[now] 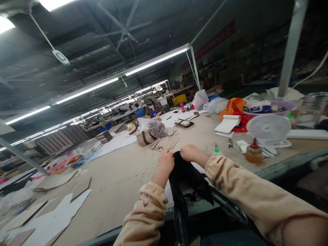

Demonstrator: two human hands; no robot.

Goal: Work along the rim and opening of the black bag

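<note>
Both hands grip a black bag [188, 179] at its upper edge, over the near edge of the worktable [120, 167]. My left hand [166, 160] is closed on the left corner, fingers curled over the material. My right hand [191, 153] pinches the edge a little to the right. Two glossy black straps, which look like handles, hang from the bag toward my lap. A small green-capped bottle [216, 150] stands just beyond my right forearm. Beige sleeve covers are on both forearms.
Stacked brown pieces [145, 137] lie ahead beside a plastic bag. At right are a white fan [268, 129], a red-topped glue bottle [253, 152] and a notepad [228, 123]. White sheets [56, 218] and boards lie at left. A co-worker [153, 108] sits at the far end.
</note>
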